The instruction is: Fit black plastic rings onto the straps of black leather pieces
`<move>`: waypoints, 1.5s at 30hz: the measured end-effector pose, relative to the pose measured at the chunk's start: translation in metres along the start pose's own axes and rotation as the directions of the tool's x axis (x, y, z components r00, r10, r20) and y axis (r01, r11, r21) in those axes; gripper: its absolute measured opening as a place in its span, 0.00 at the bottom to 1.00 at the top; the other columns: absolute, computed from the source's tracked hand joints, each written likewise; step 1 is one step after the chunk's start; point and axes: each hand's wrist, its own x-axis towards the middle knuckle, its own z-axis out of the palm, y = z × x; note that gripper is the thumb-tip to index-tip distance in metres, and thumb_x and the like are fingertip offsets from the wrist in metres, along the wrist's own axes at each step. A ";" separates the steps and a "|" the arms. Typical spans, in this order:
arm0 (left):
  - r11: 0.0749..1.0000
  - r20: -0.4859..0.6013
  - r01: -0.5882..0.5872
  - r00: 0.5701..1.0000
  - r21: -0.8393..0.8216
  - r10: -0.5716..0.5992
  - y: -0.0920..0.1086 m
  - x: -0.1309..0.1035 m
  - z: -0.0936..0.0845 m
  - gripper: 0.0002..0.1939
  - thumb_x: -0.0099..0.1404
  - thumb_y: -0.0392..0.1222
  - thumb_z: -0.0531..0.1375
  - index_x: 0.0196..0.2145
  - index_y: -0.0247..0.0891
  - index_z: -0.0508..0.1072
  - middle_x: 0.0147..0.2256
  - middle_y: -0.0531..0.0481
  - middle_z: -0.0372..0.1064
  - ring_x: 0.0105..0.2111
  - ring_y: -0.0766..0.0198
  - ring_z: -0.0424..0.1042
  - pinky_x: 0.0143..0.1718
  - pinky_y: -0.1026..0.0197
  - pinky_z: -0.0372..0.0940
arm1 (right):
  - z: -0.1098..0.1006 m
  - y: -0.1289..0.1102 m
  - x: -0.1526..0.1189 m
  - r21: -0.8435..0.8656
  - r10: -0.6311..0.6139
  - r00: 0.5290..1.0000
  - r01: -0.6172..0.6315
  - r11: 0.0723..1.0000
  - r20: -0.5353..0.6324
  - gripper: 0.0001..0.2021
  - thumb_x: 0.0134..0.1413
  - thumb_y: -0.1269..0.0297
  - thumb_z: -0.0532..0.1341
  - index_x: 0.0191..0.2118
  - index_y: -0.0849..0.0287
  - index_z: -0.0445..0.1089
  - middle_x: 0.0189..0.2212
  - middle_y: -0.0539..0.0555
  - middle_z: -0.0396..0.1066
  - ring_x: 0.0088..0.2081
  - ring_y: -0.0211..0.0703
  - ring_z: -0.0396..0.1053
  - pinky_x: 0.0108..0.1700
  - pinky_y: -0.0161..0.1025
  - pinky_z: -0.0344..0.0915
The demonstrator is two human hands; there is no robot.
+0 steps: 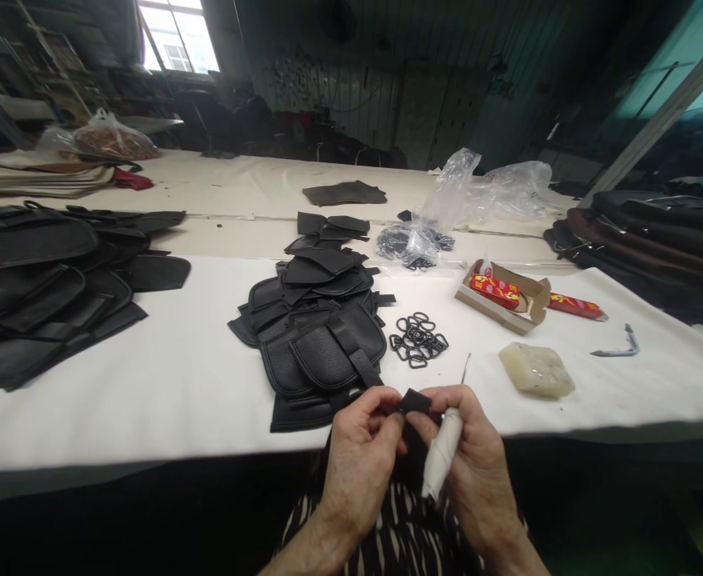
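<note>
Between my two hands, just off the table's front edge, is a small black leather strap (416, 401). My left hand (366, 448) is closed, pinching the strap's left side with thumb and fingertips. My right hand (477, 456) pinches the other side and also holds an awl (443, 456) with a white wrapped handle, its thin metal tip pointing up and away. Right in front lies a pile of black leather pouches (327, 344) with straps. Beside it sits a heap of black metal rings (418, 340). What hangs below the strap is dark and hard to make out.
At left stands a larger stack of black leather pieces (39, 288). To the right are a cardboard box (501, 316) with red packets, a yellowish block (537, 370) and a bent metal tool (618, 346). Plastic bags (414, 240) lie farther back; dark folded goods (645, 240) fill the far right.
</note>
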 end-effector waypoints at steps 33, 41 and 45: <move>0.773 0.191 0.385 0.923 -0.505 -0.335 -0.018 0.003 0.004 0.11 0.57 0.42 0.59 0.27 0.31 0.76 0.24 0.46 0.74 0.25 0.64 0.70 0.30 0.64 0.63 | -0.015 0.014 -0.014 -0.304 -0.634 0.713 0.701 0.645 0.299 0.09 0.53 0.81 0.54 0.33 0.59 0.63 0.30 0.56 0.73 0.33 0.42 0.71 0.38 0.42 0.72; 0.906 0.151 0.169 0.981 -0.388 -0.118 -0.028 -0.012 0.010 0.15 0.64 0.46 0.54 0.30 0.34 0.75 0.27 0.51 0.70 0.30 0.65 0.66 0.34 0.65 0.61 | -0.003 0.014 -0.033 -0.175 -0.164 0.980 0.143 0.974 -0.116 0.04 0.54 0.69 0.60 0.33 0.55 0.62 0.29 0.48 0.70 0.29 0.37 0.70 0.30 0.30 0.69; 0.903 0.136 0.169 0.983 -0.395 -0.124 -0.034 -0.015 0.013 0.14 0.65 0.45 0.53 0.31 0.35 0.75 0.28 0.51 0.70 0.31 0.65 0.66 0.34 0.66 0.60 | -0.003 0.010 -0.033 -0.235 -0.001 0.995 -0.023 0.972 -0.099 0.04 0.55 0.64 0.60 0.32 0.55 0.63 0.21 0.44 0.66 0.19 0.32 0.64 0.19 0.26 0.62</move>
